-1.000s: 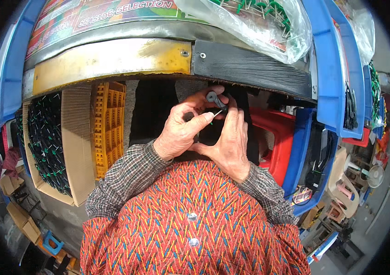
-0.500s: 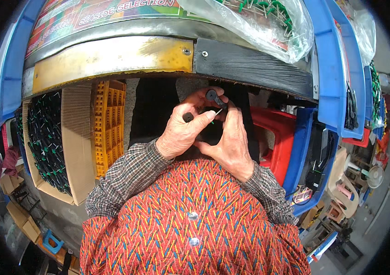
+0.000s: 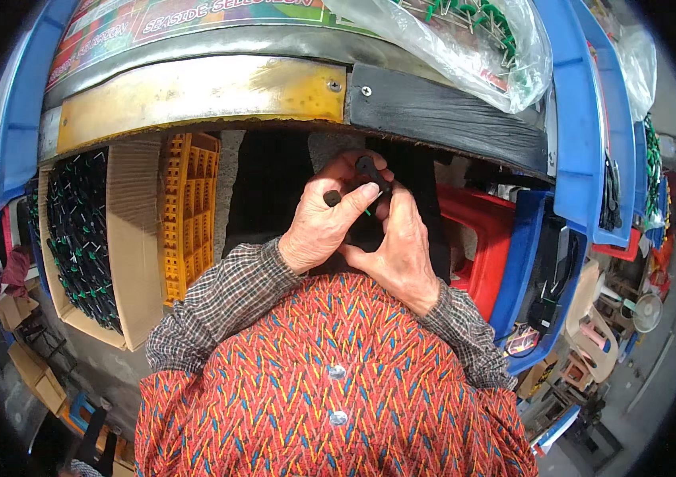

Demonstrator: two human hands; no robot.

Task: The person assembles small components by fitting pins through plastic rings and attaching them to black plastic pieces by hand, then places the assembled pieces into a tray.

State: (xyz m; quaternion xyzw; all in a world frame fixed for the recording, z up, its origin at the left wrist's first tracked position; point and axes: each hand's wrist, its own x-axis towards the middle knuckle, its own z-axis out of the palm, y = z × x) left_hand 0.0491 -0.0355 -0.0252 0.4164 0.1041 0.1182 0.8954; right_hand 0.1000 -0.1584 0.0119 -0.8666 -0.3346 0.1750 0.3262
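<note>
Both forearms come up from the lower edge in checked sleeves (image 3: 227, 298) under a red patterned vest (image 3: 330, 381), wrists bent so the hands meet just under the bench edge (image 3: 449, 111). Left hand (image 3: 324, 226) is curled, knuckles up, fingers (image 3: 358, 195) folded in over a small black part (image 3: 332, 198), whose rounded end pokes out on the left side of the grip. Right hand (image 3: 398, 246) is cupped underneath and against the left one, thumb and fingers reaching up to pinch a second small black piece (image 3: 371, 168) at the top of the cluster. Both hands are closed narrow on the parts, no open palm showing. The two black pieces sit near each other; can't tell if they're joined or touching, the fingers cover that junction. A tiny green sliver (image 3: 368, 212) shows between the hands; what it is can't be made out. Background behind the hands is dark, so the part outlines blend in. To the left, a cardboard box (image 3: 127, 238) of black-and-green pieces and a yellow crate (image 3: 191, 207) on edge; to the right, a red stool (image 3: 485, 238) and a blue bin wall (image 3: 584, 127). A clear bag (image 3: 465, 48) of green-tipped parts lies on top of the bench.
</note>
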